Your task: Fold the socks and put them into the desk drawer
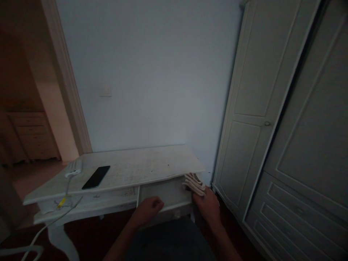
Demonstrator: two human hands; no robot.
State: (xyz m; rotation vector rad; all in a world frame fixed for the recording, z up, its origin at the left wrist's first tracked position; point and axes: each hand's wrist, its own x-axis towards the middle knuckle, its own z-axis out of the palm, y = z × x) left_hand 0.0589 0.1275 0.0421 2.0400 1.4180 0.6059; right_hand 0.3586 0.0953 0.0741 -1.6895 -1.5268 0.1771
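A white drawer (174, 194) is pulled out from under the top of a white table (138, 159). My left hand (149, 209) is over the left part of the drawer's front edge, its fingers curled into a loose fist. I see nothing in it. My right hand (208, 204) grips a folded, pale striped cloth (195, 184) at the drawer's right corner. The cloth's folded layers stick out past the fingers, just below the tabletop's edge. The part of the cloth inside the hand is hidden.
On the tabletop lie a black phone (96, 177) and a white power strip (74, 168), whose cable (54, 220) hangs over the left front. A tall wardrobe (246, 145) stands close on the right. A doorway is at the left, beyond the door frame (69, 83).
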